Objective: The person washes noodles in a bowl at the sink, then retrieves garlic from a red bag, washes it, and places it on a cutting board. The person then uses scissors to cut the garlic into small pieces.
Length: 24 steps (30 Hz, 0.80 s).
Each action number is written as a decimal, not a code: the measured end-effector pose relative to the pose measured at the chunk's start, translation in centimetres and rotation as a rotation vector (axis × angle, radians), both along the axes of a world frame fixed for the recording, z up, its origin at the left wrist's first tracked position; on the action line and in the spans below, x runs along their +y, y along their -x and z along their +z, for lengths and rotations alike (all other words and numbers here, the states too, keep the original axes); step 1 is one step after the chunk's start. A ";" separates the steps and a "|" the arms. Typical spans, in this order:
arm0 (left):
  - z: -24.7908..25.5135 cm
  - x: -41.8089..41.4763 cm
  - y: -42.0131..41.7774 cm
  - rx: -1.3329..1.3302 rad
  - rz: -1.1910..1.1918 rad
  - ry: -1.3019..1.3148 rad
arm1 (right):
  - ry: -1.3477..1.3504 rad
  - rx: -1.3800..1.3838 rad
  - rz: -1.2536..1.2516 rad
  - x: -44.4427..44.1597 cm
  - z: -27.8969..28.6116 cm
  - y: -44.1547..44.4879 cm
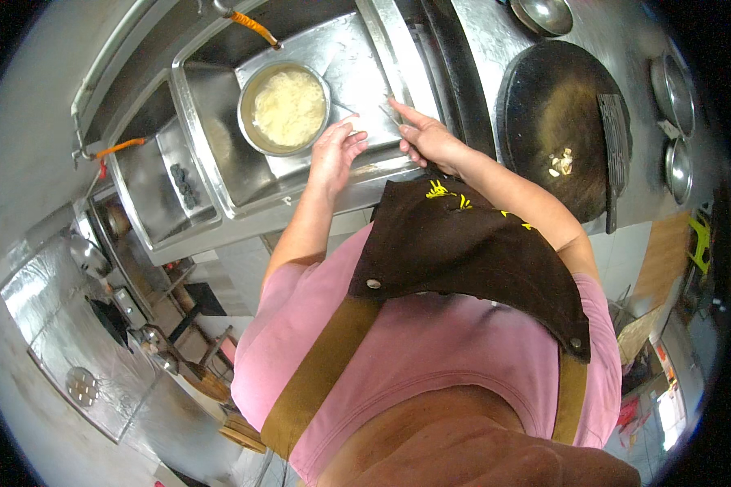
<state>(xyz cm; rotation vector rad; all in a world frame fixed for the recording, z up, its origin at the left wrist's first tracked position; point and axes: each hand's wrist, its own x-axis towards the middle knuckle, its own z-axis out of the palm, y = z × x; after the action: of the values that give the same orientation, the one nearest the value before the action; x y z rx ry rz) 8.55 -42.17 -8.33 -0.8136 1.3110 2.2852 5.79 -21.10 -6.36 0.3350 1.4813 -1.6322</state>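
Observation:
My left hand (336, 152) is over the front of the steel sink, right of a round metal pot, its fingers curled around a small pale piece (357, 131) that they mostly hide. To its right, my right hand (429, 141) grips a thin metal blade (390, 115), probably a small knife; its handle is hidden in the palm and the index finger points forward. The metal pot (242, 112) stands in the sink basin (353, 67). Pale, thin shreds (289, 106) fill much of it, seemingly in water.
On the right, a round, dark chopping block (533, 103) carries garlic cloves (561, 163) and a slotted cleaver (613, 143). Metal bowls (673, 91) stand beyond it. An orange-wrapped tap (253, 27) reaches over the basin. A dark scrubber (184, 185) lies in the left basin (158, 176).

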 end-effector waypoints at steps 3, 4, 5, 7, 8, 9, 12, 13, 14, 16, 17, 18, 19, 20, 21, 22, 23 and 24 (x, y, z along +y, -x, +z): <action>-0.6 -0.4 0.2 0.024 0.071 -0.048 | 0.094 -0.096 0.053 -0.4 -0.1 -0.2; -0.2 -0.4 0.3 0.025 0.085 -0.065 | 0.060 -0.136 0.036 -0.4 0.2 -0.2; 0.3 -0.3 0.5 0.026 0.100 -0.081 | 0.027 -0.177 0.021 -0.4 0.3 -0.2; 1.4 0.1 1.0 0.050 0.092 -0.112 | 0.047 -0.134 0.052 -0.1 -0.5 -0.3; 1.7 0.2 1.1 0.066 0.077 -0.102 | 0.056 -0.113 0.068 0.1 -0.8 -0.4; 1.8 0.3 1.1 0.081 0.067 -0.092 | 0.030 -0.075 0.073 0.1 -0.7 -0.4; 1.5 0.4 1.0 0.061 0.021 -0.118 | -0.015 0.014 0.066 0.2 -0.6 -0.2; 1.6 0.6 0.9 0.059 -0.018 -0.103 | -0.033 0.033 0.032 0.1 -0.7 -0.2; 1.8 0.8 0.7 0.057 -0.056 -0.089 | -0.050 0.051 -0.001 0.0 -0.8 -0.1; 1.6 1.2 0.4 0.056 -0.154 -0.056 | -0.085 0.104 -0.094 -0.3 -0.8 -0.1; 1.7 1.4 0.3 0.062 -0.203 -0.027 | -0.090 0.121 -0.068 -0.4 -0.7 0.0; 2.1 1.9 0.2 0.069 -0.253 0.002 | -0.097 0.139 -0.043 -0.3 -0.4 0.2; 2.6 2.4 0.1 0.076 -0.303 0.031 | -0.103 0.157 -0.018 -0.2 -0.2 0.3; 3.2 2.9 0.1 0.108 -0.320 0.078 | -0.105 0.149 -0.011 -0.1 0.0 0.4; 3.0 2.9 0.1 0.133 -0.332 0.119 | -0.101 0.154 -0.014 -0.1 -0.2 0.3; 2.6 2.8 0.1 0.158 -0.345 0.160 | -0.098 0.159 -0.017 0.0 -0.5 0.2; 2.4 2.8 0.1 0.183 -0.357 0.201 | -0.094 0.164 -0.020 0.0 -0.6 0.1; 2.4 2.8 0.2 0.178 -0.350 0.235 | -0.064 0.148 -0.039 0.0 -0.5 0.1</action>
<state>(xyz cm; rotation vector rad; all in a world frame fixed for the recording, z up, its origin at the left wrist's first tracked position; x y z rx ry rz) 8.33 -39.35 -5.89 -0.4126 1.6762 1.9863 5.70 -21.08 -6.87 0.2849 1.6501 -1.6729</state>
